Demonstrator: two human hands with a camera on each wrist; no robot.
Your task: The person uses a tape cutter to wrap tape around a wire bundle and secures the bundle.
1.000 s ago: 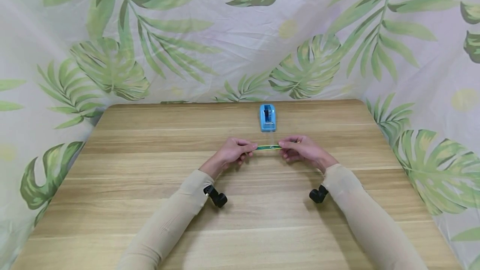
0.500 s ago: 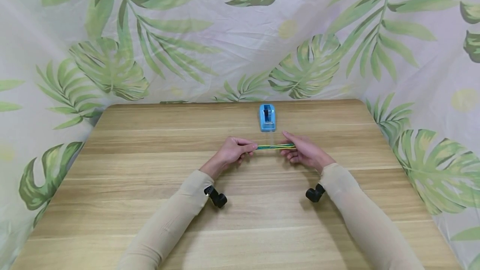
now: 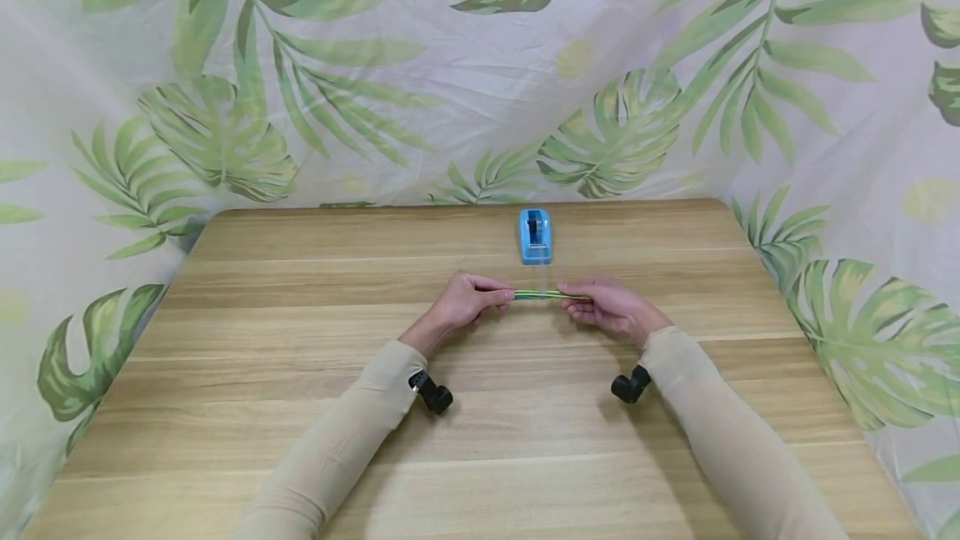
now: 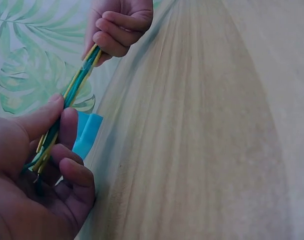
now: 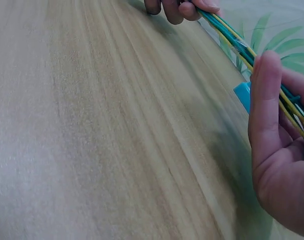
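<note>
A bundle of green and yellow wires (image 3: 534,295) stretches level between the two hands, in front of a blue tape dispenser (image 3: 545,250). At its left end, the left hand (image 3: 467,300) pinches the wires between thumb and index finger; the left wrist view shows loose wire ends by the curled fingers (image 4: 76,175). The right hand (image 3: 611,305) holds the other end, its thumb (image 5: 267,95) lying along the wires in the right wrist view. A strip of clear tape (image 3: 543,275) runs from the dispenser to the bundle's middle, where a shiny patch of tape (image 4: 86,65) shows.
Everything is over a wooden table (image 3: 480,440), with the dispenser near its back edge. Behind it hangs a leaf-patterned cloth (image 3: 480,90). Small black cameras (image 3: 437,397) are strapped at both wrists.
The right thumb lifted off the bundle half a second ago and has come back down on it. The right hand grips slightly farther right than at first. The left hand stays put.
</note>
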